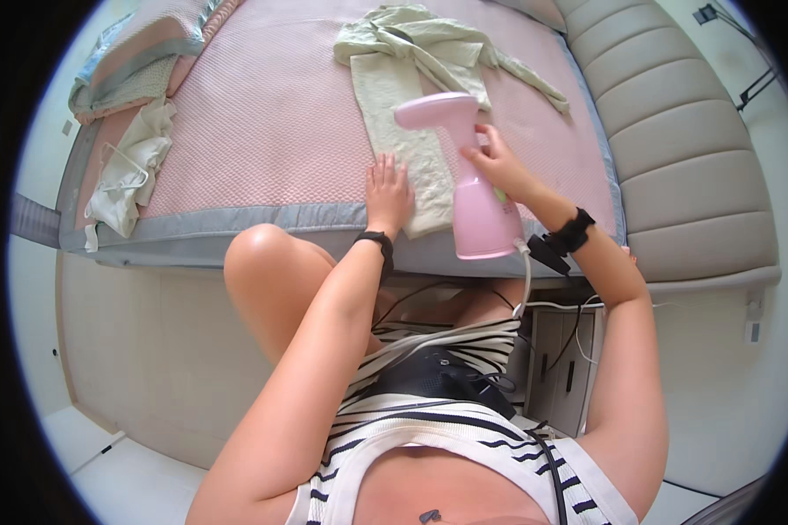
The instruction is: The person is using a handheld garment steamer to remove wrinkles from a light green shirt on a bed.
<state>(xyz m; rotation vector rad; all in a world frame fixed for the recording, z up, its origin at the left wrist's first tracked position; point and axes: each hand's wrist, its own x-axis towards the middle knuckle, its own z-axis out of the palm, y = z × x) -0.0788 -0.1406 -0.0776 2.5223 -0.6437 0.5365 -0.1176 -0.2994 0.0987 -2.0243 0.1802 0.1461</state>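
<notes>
A pink handheld garment steamer [486, 219] is gripped at its neck by my right hand [496, 166]. Its head points left, over a pale green garment [385, 96] spread on the bed. From the steamer's base a white cord [525, 280] runs down toward my lap. My left hand [389, 194] lies flat with fingers stretched, at the left edge of the garment's near part, close to the bed's front edge. The garment's far end is bunched and folded, with one strip reaching right. Whether the steamer's head touches the cloth I cannot tell.
The bed has a pink quilted cover [263, 114] with a grey-blue border. A padded headboard [674, 131] stands to the right. At the left lie a white cloth with a hanger [130, 175] and pillows [149, 52]. A small drawer cabinet [556, 359] and loose cables sit below the bed edge.
</notes>
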